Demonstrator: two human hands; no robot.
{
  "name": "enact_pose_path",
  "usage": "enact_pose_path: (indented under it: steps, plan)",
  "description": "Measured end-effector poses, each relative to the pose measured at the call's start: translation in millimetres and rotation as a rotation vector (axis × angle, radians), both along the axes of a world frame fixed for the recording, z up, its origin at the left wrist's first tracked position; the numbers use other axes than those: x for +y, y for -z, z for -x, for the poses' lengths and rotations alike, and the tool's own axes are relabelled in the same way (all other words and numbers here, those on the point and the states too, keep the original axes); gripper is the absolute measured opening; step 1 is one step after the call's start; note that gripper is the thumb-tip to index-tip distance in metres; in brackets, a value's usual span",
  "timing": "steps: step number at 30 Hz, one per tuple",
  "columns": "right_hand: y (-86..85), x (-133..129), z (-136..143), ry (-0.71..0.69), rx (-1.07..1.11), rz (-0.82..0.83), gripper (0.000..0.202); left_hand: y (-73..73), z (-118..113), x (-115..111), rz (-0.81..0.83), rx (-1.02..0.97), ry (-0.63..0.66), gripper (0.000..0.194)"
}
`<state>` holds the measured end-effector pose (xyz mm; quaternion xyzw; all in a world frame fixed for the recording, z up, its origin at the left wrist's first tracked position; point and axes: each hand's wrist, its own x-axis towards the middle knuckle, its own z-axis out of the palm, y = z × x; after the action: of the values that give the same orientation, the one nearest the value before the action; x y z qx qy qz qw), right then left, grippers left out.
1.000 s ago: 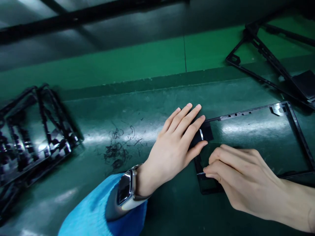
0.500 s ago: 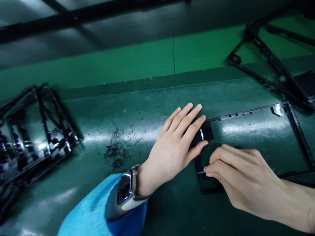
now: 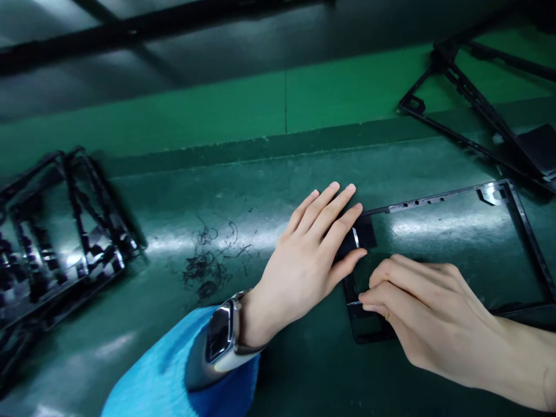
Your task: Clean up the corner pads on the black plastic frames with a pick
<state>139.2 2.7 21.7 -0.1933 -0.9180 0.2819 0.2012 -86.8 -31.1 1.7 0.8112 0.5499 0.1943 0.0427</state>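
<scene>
A black rectangular frame lies flat on the green work surface. My left hand rests spread over its left end, with the index fingertip and thumb by the dark panel there. My right hand is pinched near the frame's lower left corner. A thin, shiny sliver shows at its fingertips; what the fingers hold is too small and hidden to make out. A short bright strip shows on the dark panel between my left thumb and index finger.
Several black frames stand piled at the left. More black frames lie crossed at the upper right. Thin black curled shavings are scattered left of my left hand. A dark bar runs along the top.
The seam in the green strip behind the surface appears further left. Both hands and the black frame have hardly moved.
</scene>
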Motion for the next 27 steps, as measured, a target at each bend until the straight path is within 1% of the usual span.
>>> enact_pose_path:
  steps: [5, 10, 16, 21, 27]
  plan:
    - [0.5, -0.1, -1.1, -0.027, 0.001, 0.036, 0.029, 0.0, -0.3, 0.5, -0.009, 0.003, 0.003, 0.048]
    - [0.2, 1.0, 0.1, -0.005, -0.008, 0.002, 0.032, 0.2, -0.1, 0.3, -0.012, 0.003, 0.001, 0.047]
    - [-0.3, 1.2, 0.3, -0.028, -0.012, 0.029, 0.031, -0.2, 0.0, 0.3, 0.0, -0.01, 0.0, 0.048]
    - [-1.5, 0.8, 1.4, -0.001, -0.007, -0.002, 0.033, -0.6, -0.2, 0.7, 0.015, -0.024, -0.002, 0.05]
    - [-0.3, -0.5, -1.0, -0.026, -0.008, 0.04, 0.029, 0.0, -0.6, 0.5, 0.0, -0.022, -0.008, 0.048]
